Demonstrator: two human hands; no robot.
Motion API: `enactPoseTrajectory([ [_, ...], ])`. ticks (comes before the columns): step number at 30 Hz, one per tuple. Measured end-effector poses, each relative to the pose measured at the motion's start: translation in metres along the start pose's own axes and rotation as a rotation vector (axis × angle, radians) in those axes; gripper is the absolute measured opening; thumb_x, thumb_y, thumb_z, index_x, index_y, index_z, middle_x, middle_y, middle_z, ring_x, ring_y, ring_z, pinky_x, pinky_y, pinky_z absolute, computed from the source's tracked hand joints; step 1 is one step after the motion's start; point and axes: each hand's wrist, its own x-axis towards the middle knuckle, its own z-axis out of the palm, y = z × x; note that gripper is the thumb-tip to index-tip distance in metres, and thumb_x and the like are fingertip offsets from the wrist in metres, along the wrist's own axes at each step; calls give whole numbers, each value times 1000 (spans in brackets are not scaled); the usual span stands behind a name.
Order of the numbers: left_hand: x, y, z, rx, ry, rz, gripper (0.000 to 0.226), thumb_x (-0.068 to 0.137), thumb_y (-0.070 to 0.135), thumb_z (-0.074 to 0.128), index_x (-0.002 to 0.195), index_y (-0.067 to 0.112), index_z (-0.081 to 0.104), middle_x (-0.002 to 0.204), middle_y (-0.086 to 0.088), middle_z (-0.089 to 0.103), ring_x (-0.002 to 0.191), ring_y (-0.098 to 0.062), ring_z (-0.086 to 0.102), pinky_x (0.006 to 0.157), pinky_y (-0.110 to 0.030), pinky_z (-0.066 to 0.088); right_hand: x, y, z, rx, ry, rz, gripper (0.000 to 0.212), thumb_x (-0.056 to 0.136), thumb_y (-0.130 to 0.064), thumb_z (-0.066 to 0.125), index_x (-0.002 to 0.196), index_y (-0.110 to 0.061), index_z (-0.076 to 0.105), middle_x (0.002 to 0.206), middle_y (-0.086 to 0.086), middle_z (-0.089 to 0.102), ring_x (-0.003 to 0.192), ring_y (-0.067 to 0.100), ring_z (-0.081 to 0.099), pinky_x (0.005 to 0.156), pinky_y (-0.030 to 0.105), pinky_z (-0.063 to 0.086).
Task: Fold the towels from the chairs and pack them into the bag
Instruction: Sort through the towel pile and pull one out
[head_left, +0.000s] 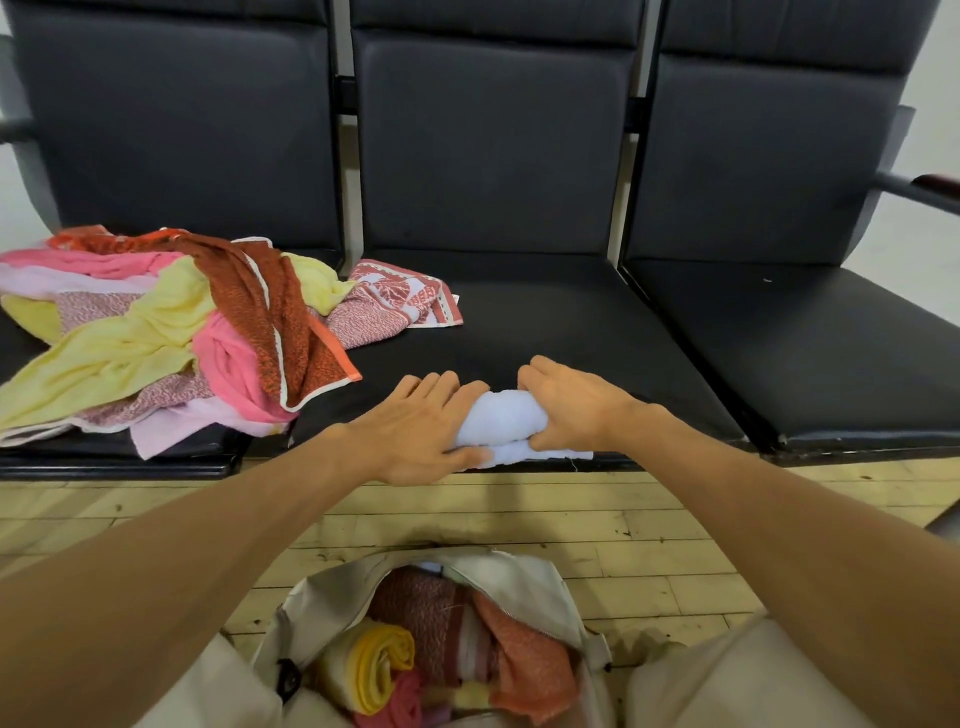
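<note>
Bag (524, 577): open on the floor (649, 525), near centre; holds rolled towels (382, 660) in yellow, pink, orange and red pattern.
Pale towel (501, 415): rolled, at the near edge of the middle chair seat (545, 322).
Hands: left hand (415, 431) and right hand (576, 410) curl round its ends.
Pile (156, 332): loose towels, left chair.

The chairs (488, 156) are plain dark navy, almost black. Near the centre lies the pale blue-white towel (506, 415). At nine o'clock the heap mixes a pale yellow towel (130, 338), a bright pink towel (228, 364), a rust-red speckled towel (275, 322) edged in white and orange, and a lilac cloth (171, 431). At eleven o'clock is a red-and-white patterned towel (410, 293). The floor (623, 519) is pale yellow wood with dark scuffs. At six o'clock the off-white bag (524, 577) holds a mustard-yellow towel (384, 660), a salmon speckled towel (530, 665) and a maroon speckled towel (415, 597).
</note>
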Motion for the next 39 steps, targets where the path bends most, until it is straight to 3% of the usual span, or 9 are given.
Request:
enactPoseTrajectory([
  [6, 8, 4, -11, -184, -165, -123, 43, 101, 46, 31, 135, 21, 36, 117, 3, 43, 103, -15, 39, 95, -33, 30, -2, -3, 2, -66, -33, -15, 38, 87, -27, 63, 105, -19, 30, 75, -8, 40, 64, 13, 44, 50, 24, 28],
  [11, 11, 2, -23, -477, -143, -195, 38, 81, 39, 71, 109, 18, 56, 101, 3, 52, 91, -13, 50, 77, -31, 46, -7, -10, -7, -63, 21, -84, 44, 89, -28, 63, 125, -17, 41, 104, -2, 52, 86, 15, 47, 64, 23, 31],
  [15, 7, 3, -26, -540, -112, -245, 28, 69, 32, 78, 72, 20, 52, 79, 4, 46, 74, -15, 49, 65, -33, 43, -14, -16, -12, -125, 175, -178, 39, 88, -28, 63, 125, -18, 52, 112, -2, 55, 98, 15, 50, 77, 20, 28],
  [21, -13, 4, -43, -538, -209, -243, 34, 69, 32, 75, 79, 27, 43, 85, 1, 59, 79, -20, 58, 65, -40, 48, -25, -42, -13, -75, 94, -121, 44, 84, -36, 67, 120, -20, 48, 105, -8, 45, 81, 11, 44, 60, 20, 29],
  [25, -32, 12, -57, -380, -218, -188, 36, 74, 35, 71, 87, 28, 38, 84, 1, 55, 79, -22, 55, 60, -35, 41, -37, -58, -12, 318, -142, -17, 57, 74, -49, 78, 118, -26, 50, 109, -10, 53, 95, 11, 55, 80, 30, 49],
  [28, -46, 24, -66, -284, -194, -150, 34, 77, 30, 67, 90, 27, 36, 77, 5, 48, 73, -22, 52, 53, -32, 32, -49, -68, -16, 653, -277, 31, 44, 83, -51, 70, 114, -23, 59, 107, -6, 66, 100, 14, 63, 89, 31, 52],
  [32, -67, 41, -61, -266, -203, -157, 36, 75, 32, 68, 91, 30, 35, 79, 9, 47, 76, -21, 49, 57, -32, 32, -65, -76, -8, 677, -314, 28, 32, 85, -36, 73, 113, -24, 61, 106, -8, 66, 99, 14, 63, 84, 26, 51],
  [36, -73, 56, -43, -277, -414, -166, 37, 70, 38, 74, 95, 26, 50, 98, 3, 63, 85, -23, 57, 72, -35, 50, -79, -75, 23, 650, -301, 56, 36, 81, -32, 77, 113, -22, 63, 107, -8, 65, 97, 14, 62, 85, 29, 51],
  [39, -71, 67, -23, -374, -497, -183, 40, 70, 34, 79, 102, 18, 60, 101, -2, 66, 87, -24, 62, 67, -29, 49, -90, -66, 48, 664, -254, 112, 39, 78, -30, 80, 113, -20, 66, 101, -9, 66, 90, 11, 61, 75, 19, 49],
])
